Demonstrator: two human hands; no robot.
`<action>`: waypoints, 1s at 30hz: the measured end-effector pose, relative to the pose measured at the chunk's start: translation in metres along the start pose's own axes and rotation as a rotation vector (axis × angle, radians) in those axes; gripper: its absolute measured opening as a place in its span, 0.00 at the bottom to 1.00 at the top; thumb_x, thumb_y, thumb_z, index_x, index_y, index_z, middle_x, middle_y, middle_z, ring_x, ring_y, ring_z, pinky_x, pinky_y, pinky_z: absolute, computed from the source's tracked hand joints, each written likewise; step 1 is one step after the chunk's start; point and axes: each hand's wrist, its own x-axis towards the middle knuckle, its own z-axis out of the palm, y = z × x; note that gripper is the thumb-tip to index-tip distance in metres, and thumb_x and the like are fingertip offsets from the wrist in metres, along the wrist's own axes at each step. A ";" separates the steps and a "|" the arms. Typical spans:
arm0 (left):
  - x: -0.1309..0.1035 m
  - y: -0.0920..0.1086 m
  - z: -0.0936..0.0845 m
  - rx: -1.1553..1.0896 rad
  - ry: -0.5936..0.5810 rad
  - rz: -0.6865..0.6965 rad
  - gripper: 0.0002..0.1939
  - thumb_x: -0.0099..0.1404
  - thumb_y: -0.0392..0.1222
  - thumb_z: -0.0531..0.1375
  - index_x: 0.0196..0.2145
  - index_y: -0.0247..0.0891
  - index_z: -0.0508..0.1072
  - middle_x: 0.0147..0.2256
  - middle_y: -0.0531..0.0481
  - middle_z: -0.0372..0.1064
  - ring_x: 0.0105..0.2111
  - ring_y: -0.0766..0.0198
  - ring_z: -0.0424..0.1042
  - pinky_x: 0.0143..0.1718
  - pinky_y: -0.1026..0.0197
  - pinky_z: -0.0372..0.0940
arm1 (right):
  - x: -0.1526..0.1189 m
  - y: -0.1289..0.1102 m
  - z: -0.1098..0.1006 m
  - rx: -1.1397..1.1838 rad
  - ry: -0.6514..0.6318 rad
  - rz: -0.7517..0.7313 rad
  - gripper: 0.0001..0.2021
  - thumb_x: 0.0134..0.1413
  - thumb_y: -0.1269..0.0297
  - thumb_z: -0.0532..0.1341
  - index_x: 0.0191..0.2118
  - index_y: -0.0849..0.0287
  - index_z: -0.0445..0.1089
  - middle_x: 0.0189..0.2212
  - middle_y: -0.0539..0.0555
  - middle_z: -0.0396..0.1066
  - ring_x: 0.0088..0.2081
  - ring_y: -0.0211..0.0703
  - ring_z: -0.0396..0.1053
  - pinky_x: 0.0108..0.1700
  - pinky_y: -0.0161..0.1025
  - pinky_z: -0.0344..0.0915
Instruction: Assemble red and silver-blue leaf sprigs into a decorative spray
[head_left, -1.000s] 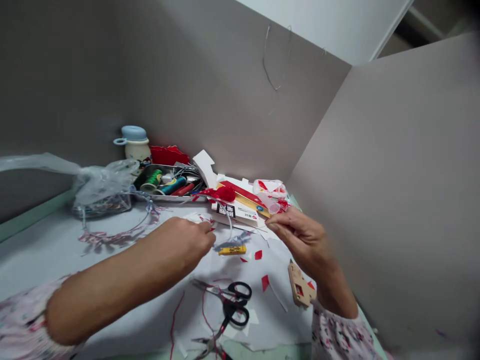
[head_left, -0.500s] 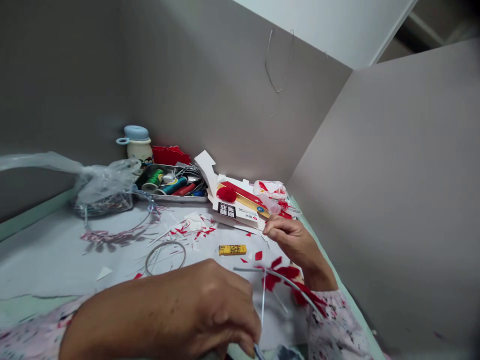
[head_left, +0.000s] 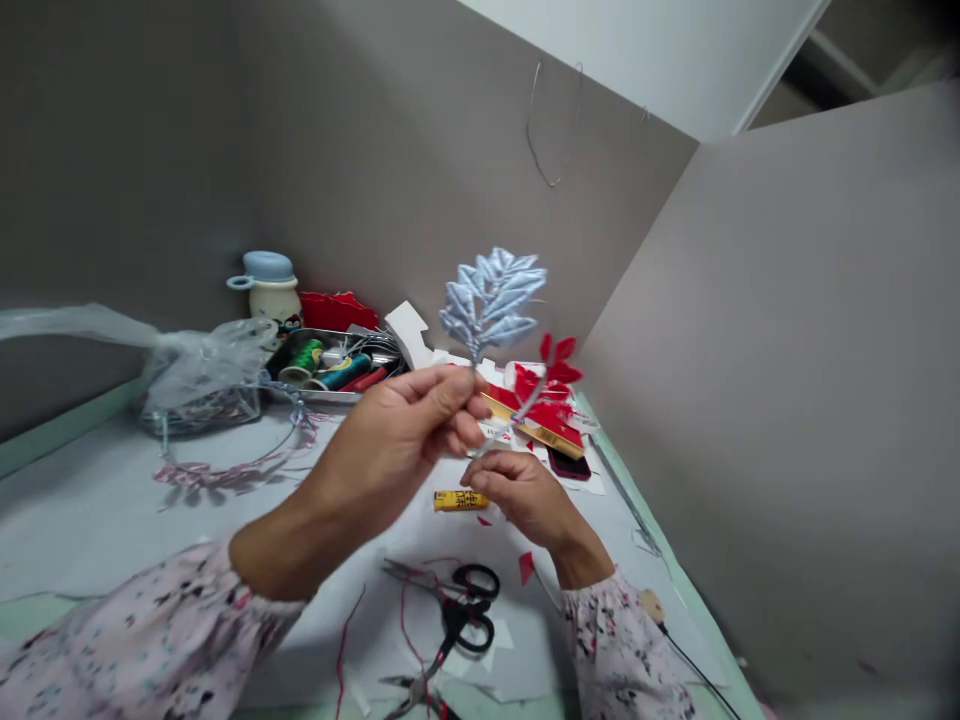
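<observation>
Smooth grey panels (head_left: 375,150) fill the upper frame above white paper (head_left: 405,530). At centre, the left hand (head_left: 409,420) and right hand (head_left: 525,495) pinch with fingers closed: the left on a shiny pale-blue spray (head_left: 495,300) of pointed leaves, the right on a smaller red-leaved sprig (head_left: 562,373).

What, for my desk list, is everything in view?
Large sprig: 1, blue, centre
Small sprig: 1, red, centre
Bottle: 1, cream, back
Bag: 1, clear, left
Wire band: 1, pinkish, left
Tray: 1, silver, back
Spools: 2, green and teal, tray
Sheet: 1, red, back
Box: 1, white, back
Lettered block: 1, yellow, centre
Scissors: 1, black, front
Pliers: 1, dark, front
Threads: several, red, front
Scraps: several, red, centre
Strip: 1, gold, right
Wires: several, silver, wall
Cord: 1, black, right
Left hand: 1, bare, holding large sprig
Right hand: 1, bare, holding small sprig
</observation>
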 end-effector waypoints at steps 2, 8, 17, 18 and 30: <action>0.014 -0.002 -0.011 -0.007 0.098 0.001 0.07 0.62 0.36 0.64 0.26 0.33 0.76 0.26 0.52 0.72 0.21 0.76 0.65 0.24 0.74 0.63 | 0.000 -0.004 0.000 0.116 -0.048 0.043 0.10 0.53 0.55 0.65 0.33 0.57 0.76 0.29 0.49 0.73 0.30 0.36 0.67 0.35 0.35 0.65; 0.030 -0.012 -0.044 0.227 0.229 -0.030 0.08 0.63 0.35 0.61 0.26 0.31 0.74 0.24 0.50 0.72 0.20 0.73 0.66 0.21 0.71 0.61 | -0.008 -0.020 -0.015 0.075 -0.113 0.050 0.08 0.54 0.58 0.65 0.32 0.56 0.77 0.27 0.48 0.73 0.28 0.35 0.64 0.31 0.34 0.60; 0.009 -0.031 -0.053 0.472 0.298 0.016 0.05 0.59 0.41 0.65 0.29 0.38 0.75 0.23 0.52 0.73 0.20 0.67 0.70 0.20 0.66 0.64 | -0.023 -0.027 -0.049 -0.134 0.048 0.027 0.10 0.55 0.56 0.64 0.31 0.56 0.76 0.29 0.50 0.74 0.31 0.39 0.68 0.34 0.37 0.65; 0.007 -0.034 -0.053 0.466 0.300 0.020 0.05 0.58 0.42 0.65 0.30 0.38 0.75 0.24 0.52 0.73 0.19 0.67 0.69 0.20 0.66 0.63 | -0.023 -0.024 -0.053 -0.170 0.032 0.042 0.10 0.55 0.55 0.63 0.32 0.56 0.77 0.30 0.51 0.75 0.32 0.39 0.69 0.35 0.37 0.65; -0.015 -0.052 -0.044 0.432 0.199 -0.125 0.08 0.58 0.44 0.65 0.31 0.37 0.75 0.25 0.52 0.74 0.15 0.71 0.66 0.16 0.69 0.59 | -0.014 -0.035 0.003 -0.161 0.299 0.018 0.14 0.62 0.57 0.56 0.48 0.56 0.73 0.41 0.57 0.76 0.35 0.42 0.73 0.36 0.41 0.69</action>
